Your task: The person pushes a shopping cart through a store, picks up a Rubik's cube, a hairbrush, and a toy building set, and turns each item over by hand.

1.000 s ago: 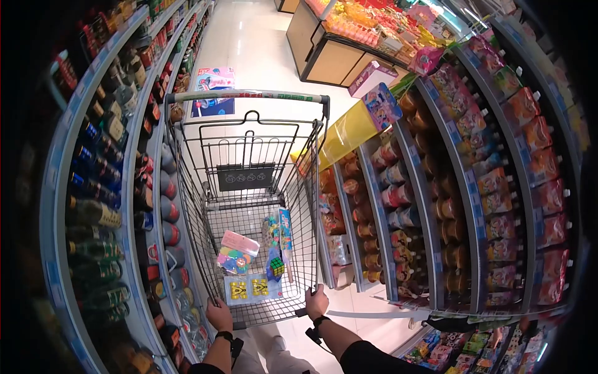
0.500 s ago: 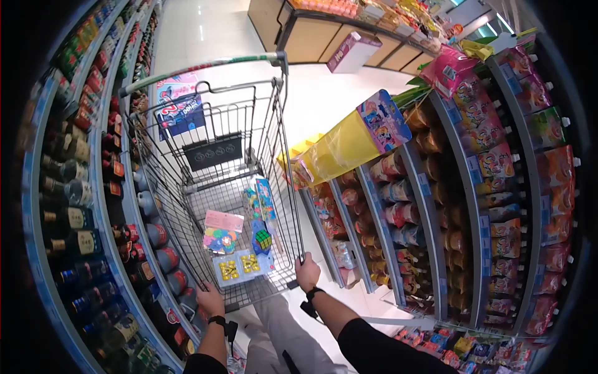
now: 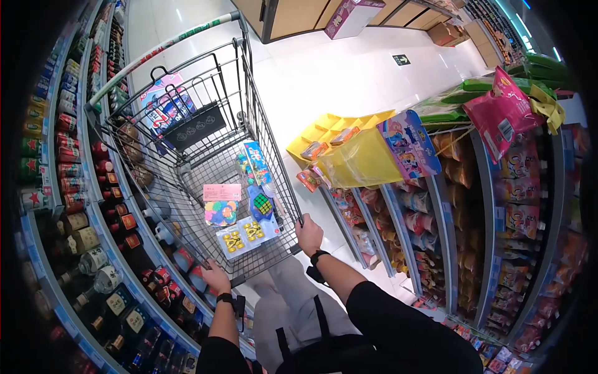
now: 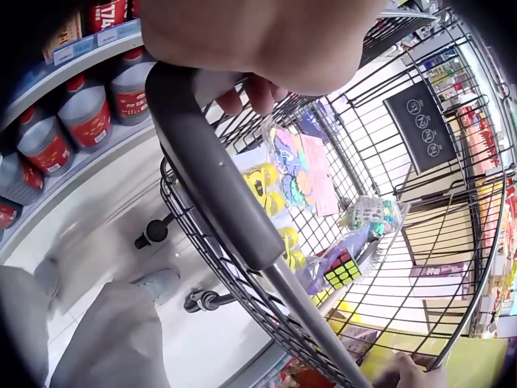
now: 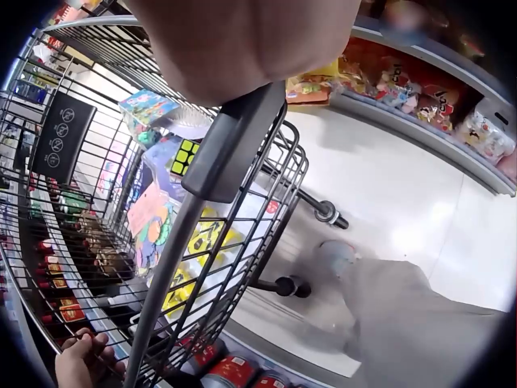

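A black wire shopping cart (image 3: 168, 47) stands before me. My left hand (image 3: 216, 276) grips its near left corner, and my right hand (image 3: 309, 234) holds the near right one. Up close in the left wrist view, curled fingers (image 4: 260, 95) show beside the cart's dark plastic corner piece (image 4: 214, 174). The matching corner piece (image 5: 236, 141) sits under my right hand in the right wrist view. Inside the basket lie a pack with a puzzle cube (image 3: 262, 203), a pink-topped card of colourful shapes (image 3: 221, 209), a pack of yellow pieces (image 3: 247, 237) and a blue toy package (image 3: 255, 162).
Shelves of bottles (image 3: 93, 268) run close along the left. On the right, a yellow display box (image 3: 349, 159) juts out beside shelves of bagged snacks (image 3: 520, 206). A pink-and-white carton (image 3: 354, 17) stands farther ahead on the pale floor (image 3: 336, 75).
The view has swung to the right, and the cart's far end now slants further left. The yellow display looms nearer. Both hands keep their hold on the cart.
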Demonstrator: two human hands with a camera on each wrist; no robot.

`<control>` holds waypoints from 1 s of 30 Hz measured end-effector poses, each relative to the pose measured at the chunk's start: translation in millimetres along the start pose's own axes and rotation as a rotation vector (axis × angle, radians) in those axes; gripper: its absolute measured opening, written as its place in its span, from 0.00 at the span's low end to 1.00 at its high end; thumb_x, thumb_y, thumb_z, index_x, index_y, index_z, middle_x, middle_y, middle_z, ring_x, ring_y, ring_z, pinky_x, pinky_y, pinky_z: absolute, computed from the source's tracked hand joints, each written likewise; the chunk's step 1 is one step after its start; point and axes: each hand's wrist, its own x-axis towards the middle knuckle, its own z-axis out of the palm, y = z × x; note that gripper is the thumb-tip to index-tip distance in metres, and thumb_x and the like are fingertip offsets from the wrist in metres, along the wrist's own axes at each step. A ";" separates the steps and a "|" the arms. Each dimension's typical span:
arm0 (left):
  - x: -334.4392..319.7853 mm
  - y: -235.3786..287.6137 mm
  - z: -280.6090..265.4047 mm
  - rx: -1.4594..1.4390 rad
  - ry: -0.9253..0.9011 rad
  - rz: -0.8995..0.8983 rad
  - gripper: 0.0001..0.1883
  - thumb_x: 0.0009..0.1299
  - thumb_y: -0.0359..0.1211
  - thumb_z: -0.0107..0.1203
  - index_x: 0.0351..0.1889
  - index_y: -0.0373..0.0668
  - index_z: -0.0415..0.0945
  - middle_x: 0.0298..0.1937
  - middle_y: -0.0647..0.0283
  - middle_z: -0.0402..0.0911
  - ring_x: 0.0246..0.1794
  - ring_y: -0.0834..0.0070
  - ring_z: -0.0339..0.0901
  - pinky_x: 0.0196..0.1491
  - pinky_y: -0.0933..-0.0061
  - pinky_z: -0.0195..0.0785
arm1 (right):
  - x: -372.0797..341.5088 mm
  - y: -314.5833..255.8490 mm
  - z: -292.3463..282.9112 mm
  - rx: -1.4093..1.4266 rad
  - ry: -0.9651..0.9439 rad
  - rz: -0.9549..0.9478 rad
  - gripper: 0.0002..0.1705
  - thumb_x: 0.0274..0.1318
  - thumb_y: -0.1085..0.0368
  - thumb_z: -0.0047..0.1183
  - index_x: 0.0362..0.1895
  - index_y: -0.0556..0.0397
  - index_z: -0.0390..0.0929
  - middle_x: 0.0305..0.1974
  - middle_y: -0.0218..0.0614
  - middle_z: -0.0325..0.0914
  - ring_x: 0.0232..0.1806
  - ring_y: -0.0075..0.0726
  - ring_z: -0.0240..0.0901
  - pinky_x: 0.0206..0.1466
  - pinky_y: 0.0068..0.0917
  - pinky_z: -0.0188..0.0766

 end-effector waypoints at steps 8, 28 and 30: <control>-10.9 47.1 -48.9 0.463 -0.413 0.114 0.49 0.63 0.42 0.70 0.75 0.27 0.53 0.72 0.37 0.65 0.74 0.45 0.61 0.76 0.55 0.52 | 23.3 3.3 -68.4 -0.153 -0.182 0.164 0.35 0.56 0.54 0.63 0.65 0.49 0.66 0.59 0.45 0.72 0.59 0.57 0.73 0.56 0.52 0.74; 338.4 579.8 41.7 0.861 -0.415 1.070 0.53 0.57 0.54 0.72 0.75 0.38 0.60 0.73 0.46 0.68 0.73 0.50 0.65 0.73 0.53 0.57 | -423.6 -16.9 -141.8 0.907 0.256 1.386 0.20 0.58 0.59 0.61 0.54 0.50 0.78 0.43 0.33 0.80 0.36 0.33 0.78 0.32 0.35 0.78; 346.1 580.3 57.5 0.830 -0.387 0.993 0.45 0.57 0.51 0.72 0.68 0.37 0.68 0.65 0.45 0.77 0.65 0.47 0.72 0.68 0.51 0.58 | -454.7 -41.0 -138.9 0.928 0.230 1.429 0.19 0.60 0.57 0.61 0.53 0.47 0.77 0.44 0.33 0.78 0.39 0.40 0.80 0.35 0.41 0.79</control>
